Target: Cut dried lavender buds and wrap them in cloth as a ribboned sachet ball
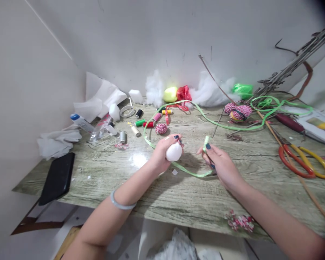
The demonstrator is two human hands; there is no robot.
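Note:
My left hand is closed around a white ball, whose rounded face shows between thumb and fingers. To its right, my right hand pinches the end of a light green ribbon between thumb and fingers. From there the ribbon runs along the table below the white ball, passes behind my left hand and loops across the back toward a green tangle at the right. A ball of red and white twine lies just beyond my left hand, beside several thread spools.
Orange and yellow-handled scissors lie at the right, near dry twigs. White stuffing and red ribbon are along the wall. A black phone rests at the left edge. Pink scraps lie near the front edge.

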